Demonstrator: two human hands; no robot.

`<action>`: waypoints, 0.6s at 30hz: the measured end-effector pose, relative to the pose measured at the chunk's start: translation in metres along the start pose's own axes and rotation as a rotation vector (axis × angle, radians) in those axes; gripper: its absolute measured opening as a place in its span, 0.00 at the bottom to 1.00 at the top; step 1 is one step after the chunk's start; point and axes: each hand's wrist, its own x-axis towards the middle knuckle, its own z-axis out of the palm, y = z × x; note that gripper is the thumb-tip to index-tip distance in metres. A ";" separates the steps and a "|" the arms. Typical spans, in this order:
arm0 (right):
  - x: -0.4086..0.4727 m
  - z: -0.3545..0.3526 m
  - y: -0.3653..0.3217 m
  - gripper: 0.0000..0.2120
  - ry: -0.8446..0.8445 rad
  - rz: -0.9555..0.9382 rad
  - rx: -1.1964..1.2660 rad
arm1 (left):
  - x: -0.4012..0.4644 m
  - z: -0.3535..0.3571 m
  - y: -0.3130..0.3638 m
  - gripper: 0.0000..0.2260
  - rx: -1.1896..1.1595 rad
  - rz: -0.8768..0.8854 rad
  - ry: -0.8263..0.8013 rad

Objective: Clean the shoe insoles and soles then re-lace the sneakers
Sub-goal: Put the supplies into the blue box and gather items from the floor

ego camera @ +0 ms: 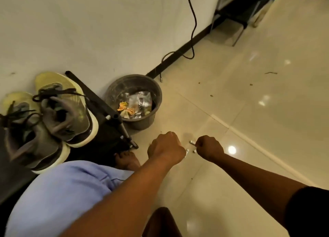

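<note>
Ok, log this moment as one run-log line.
left hand: fist, grips small pale item | right hand: fist, grips small pale item | sneakers: laced, on black rack by wall | bin: holds trash

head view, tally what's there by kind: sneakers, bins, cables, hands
sneakers: 2
bins: 1
cables: 1
hands: 2, left hand, right hand
total: 6
</note>
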 end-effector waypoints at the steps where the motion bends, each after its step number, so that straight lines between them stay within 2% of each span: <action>1: 0.010 0.013 0.009 0.13 -0.017 0.024 -0.007 | 0.009 0.007 -0.002 0.11 0.018 -0.004 -0.014; 8: 0.050 0.081 0.022 0.15 -0.015 0.082 0.102 | 0.037 0.030 -0.011 0.09 0.097 -0.007 -0.032; 12: 0.067 0.116 0.020 0.13 0.001 0.075 0.112 | 0.048 0.043 -0.019 0.09 0.132 -0.001 -0.076; 14: 0.077 0.128 0.018 0.18 -0.001 0.120 0.127 | 0.053 0.048 -0.025 0.09 0.149 0.002 -0.089; 16: 0.087 0.138 0.016 0.28 -0.005 0.168 0.148 | 0.056 0.051 -0.029 0.10 0.149 -0.001 -0.099; 18: 0.094 0.146 0.014 0.32 0.001 0.208 0.172 | 0.059 0.055 -0.031 0.10 0.163 0.004 -0.106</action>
